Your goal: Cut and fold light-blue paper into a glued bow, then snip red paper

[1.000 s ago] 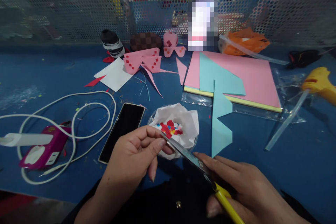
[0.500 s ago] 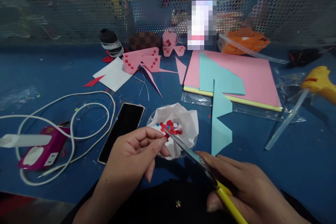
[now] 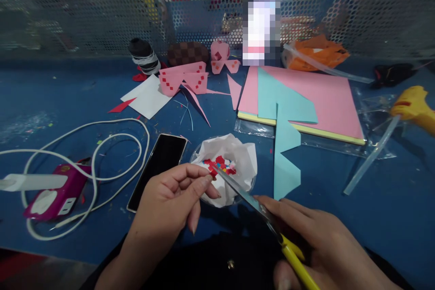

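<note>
My left hand (image 3: 171, 201) is pinched at the fingertips on a tiny red paper scrap, right at the blade tips of the scissors (image 3: 253, 206). My right hand (image 3: 316, 244) grips the scissors by their yellow handles (image 3: 299, 268), blades pointing up-left. Just beyond the fingertips lies a crumpled white paper (image 3: 233, 163) in a clear round dish, holding several small red, blue and yellow paper squares (image 3: 219, 165).
A black phone (image 3: 159, 167) lies left of the dish, with a white cable (image 3: 102, 154) and a magenta charger (image 3: 56, 195) further left. Light-blue cut paper (image 3: 285, 145), a pink sheet stack (image 3: 326, 99), pink paper bows (image 3: 185, 79), a yellow glue gun (image 3: 413, 106) and a mesh wall (image 3: 84, 4) lie beyond.
The scissors' blades and my left fingertips shifted slightly; my right hand slid a little lower. Otherwise the scene is the same.
</note>
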